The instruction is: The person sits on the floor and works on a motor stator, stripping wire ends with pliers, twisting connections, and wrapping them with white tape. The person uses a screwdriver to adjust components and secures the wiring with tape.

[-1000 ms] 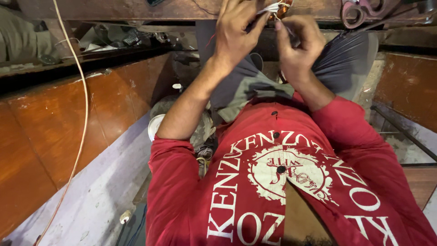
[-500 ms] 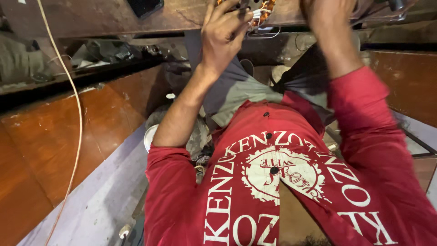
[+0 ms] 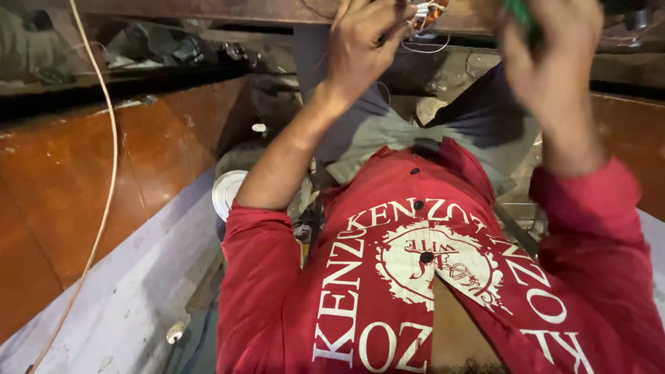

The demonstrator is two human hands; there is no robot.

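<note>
The left hand (image 3: 364, 48) is raised near the top edge of the head view, its fingers curled in and pinched at a small bundle of thin wires (image 3: 424, 15), white and copper-coloured, that hangs from the underside of a dark wooden bench (image 3: 208, 8) overhead; a thin white loop of wire droops just below the bundle. The right hand (image 3: 554, 62) is lifted beside it, a little apart from the wires, blurred, with the fingers closed around something green (image 3: 519, 12) whose kind cannot be told, as only a sliver shows at the frame's top. Both forearms rise from the pushed-up sleeves of a red shirt (image 3: 388, 277) with white print and dark buttons, which fills the lower half of the view; grey trousers (image 3: 388, 131) show above it. To the left, a polished reddish-brown wooden panel (image 3: 90, 187) slopes down to a pale grey ledge (image 3: 125, 312). A long cream cord (image 3: 105, 173) runs down across that panel from the top edge to the lower left corner. A round white lid-like disc (image 3: 225, 194) lies just beside the left elbow, near the foot of the panel.
</note>
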